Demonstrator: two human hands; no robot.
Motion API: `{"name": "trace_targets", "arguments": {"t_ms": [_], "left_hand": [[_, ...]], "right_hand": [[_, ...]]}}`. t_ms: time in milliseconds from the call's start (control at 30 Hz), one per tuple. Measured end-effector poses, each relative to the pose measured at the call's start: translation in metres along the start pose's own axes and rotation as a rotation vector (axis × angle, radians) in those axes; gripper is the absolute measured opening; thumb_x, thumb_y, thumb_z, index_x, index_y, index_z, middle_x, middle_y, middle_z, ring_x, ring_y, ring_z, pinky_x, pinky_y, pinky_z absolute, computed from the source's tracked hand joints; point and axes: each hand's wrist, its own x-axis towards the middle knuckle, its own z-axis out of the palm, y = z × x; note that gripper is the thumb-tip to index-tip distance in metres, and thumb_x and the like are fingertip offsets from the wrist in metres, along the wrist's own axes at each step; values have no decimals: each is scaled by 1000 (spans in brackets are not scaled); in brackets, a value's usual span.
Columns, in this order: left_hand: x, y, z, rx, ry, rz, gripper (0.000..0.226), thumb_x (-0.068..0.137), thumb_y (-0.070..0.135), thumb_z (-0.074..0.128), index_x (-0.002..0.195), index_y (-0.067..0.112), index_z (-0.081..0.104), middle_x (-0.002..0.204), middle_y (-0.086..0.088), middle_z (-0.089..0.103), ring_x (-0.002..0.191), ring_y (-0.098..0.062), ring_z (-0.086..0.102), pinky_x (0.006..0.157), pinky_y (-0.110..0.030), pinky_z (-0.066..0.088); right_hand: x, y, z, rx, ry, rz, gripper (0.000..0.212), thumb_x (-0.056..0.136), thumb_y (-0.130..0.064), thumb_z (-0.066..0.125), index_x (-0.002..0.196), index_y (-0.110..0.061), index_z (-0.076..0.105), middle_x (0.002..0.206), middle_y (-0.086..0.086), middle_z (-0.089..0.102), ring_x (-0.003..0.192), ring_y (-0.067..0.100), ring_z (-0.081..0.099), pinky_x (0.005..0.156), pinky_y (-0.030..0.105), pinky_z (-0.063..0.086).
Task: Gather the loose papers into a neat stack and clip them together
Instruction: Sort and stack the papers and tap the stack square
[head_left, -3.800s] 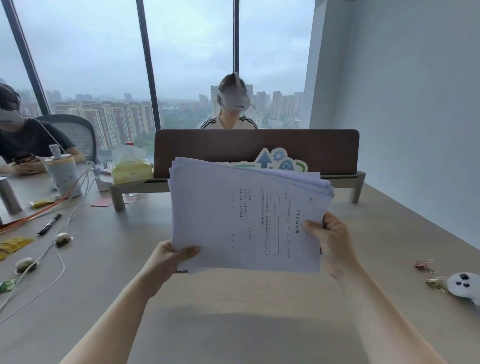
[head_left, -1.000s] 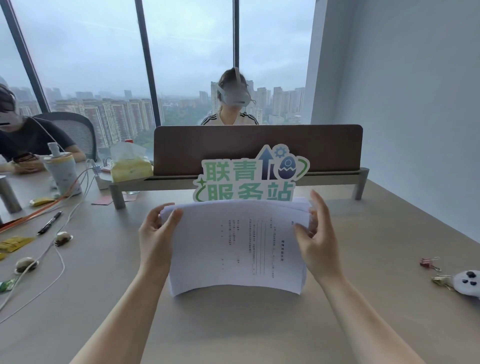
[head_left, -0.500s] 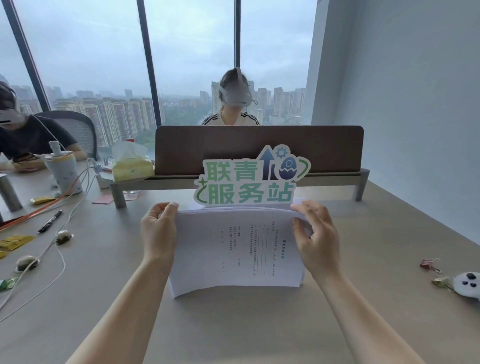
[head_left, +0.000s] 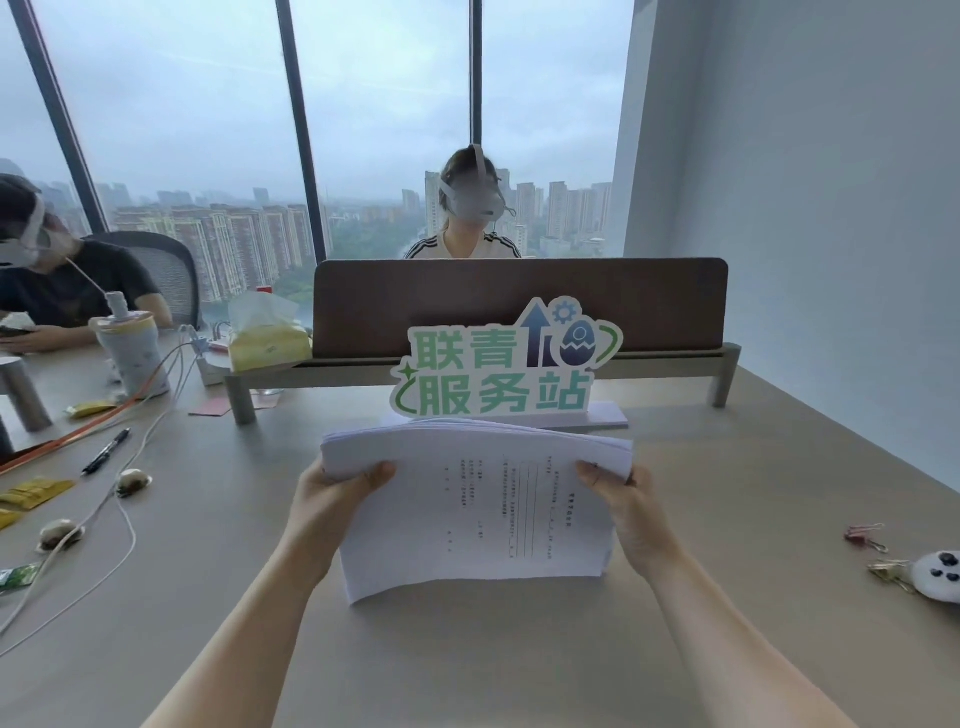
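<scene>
Holding the paper stack (head_left: 475, 514) upright at table centre, I see my left hand (head_left: 332, 493) and right hand (head_left: 626, 506) pinching its side edges, its bottom edge at the beige table (head_left: 519, 654). A binder clip (head_left: 865, 536) lies at three o'clock, a green sign (head_left: 501, 366) at twelve, windows (head_left: 197, 130) beyond.

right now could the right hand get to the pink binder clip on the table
Probably yes, but not while it is busy: the right hand grips the paper stack. The pink binder clip lies to its right with bare table between them.
</scene>
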Motion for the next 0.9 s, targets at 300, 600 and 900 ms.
{"name": "trace_targets", "arguments": {"t_ms": [300, 600, 900], "left_hand": [[-4, -8, -7, -34, 20, 15, 43, 56, 30, 88, 93, 17, 72, 79, 5, 76, 70, -13, 69, 61, -24, 56], [-11, -27, -9, -59, 33, -38, 71, 36, 55, 88, 95, 19, 71, 89, -3, 75, 81, -24, 68, 70, -35, 54], [-9, -29, -9, -79, 35, -60, 55, 44, 47, 81, 87, 15, 73, 77, 0, 76, 74, -25, 67, 66, -32, 53]], "right_hand": [[-7, 22, -2, 42, 185, 20, 12, 94, -8, 60, 92, -12, 71, 84, 1, 75, 71, 16, 69, 59, 30, 53], [-21, 57, -1, 205, 119, 146, 36, 100, -28, 36, 109, -8, 65, 95, 1, 77, 86, 18, 73, 67, 27, 58], [-30, 77, -10, -14, 219, 65, 31, 102, -20, 43, 85, -11, 67, 80, -6, 70, 69, 4, 61, 61, 14, 46]]}}
